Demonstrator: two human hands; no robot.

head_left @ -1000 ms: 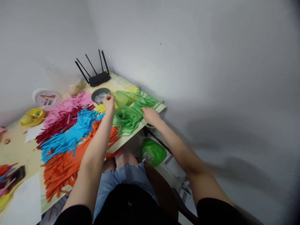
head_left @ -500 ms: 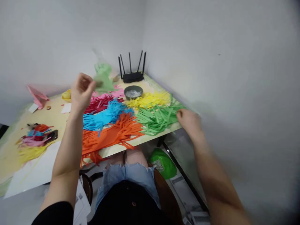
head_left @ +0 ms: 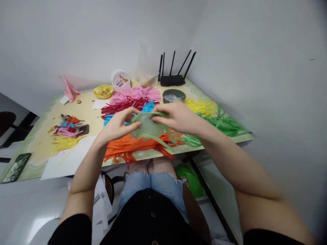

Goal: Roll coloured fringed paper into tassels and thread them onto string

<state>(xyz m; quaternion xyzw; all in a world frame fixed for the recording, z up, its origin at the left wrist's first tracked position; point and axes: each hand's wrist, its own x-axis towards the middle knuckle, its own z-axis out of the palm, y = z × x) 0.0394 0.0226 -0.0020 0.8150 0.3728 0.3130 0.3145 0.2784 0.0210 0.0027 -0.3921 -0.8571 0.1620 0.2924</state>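
A black router (head_left: pixel 172 80) with five raised antennas (head_left: pixel 172 63) sits at the far corner of a pale table (head_left: pixel 58 110), near grey-white walls (head_left: pixel 255 68); to its left stand a white tub (head_left: pixel 120 80) and a yellow dish (head_left: pixel 103 96) of roundish items (head_left: pixel 98 91); farther left, a pink stand (head_left: pixel 68 90); a patterned phone-like slab (head_left: pixel 17 167) lies near left; below, a green bag (head_left: pixel 193 181).

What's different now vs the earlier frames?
Right hand has left the green pile, moved left and taken hold of the green sheet. Left hand has lowered the sheet from up on the left toward the middle, without letting go. The view swung left. Router and bowl stayed put.
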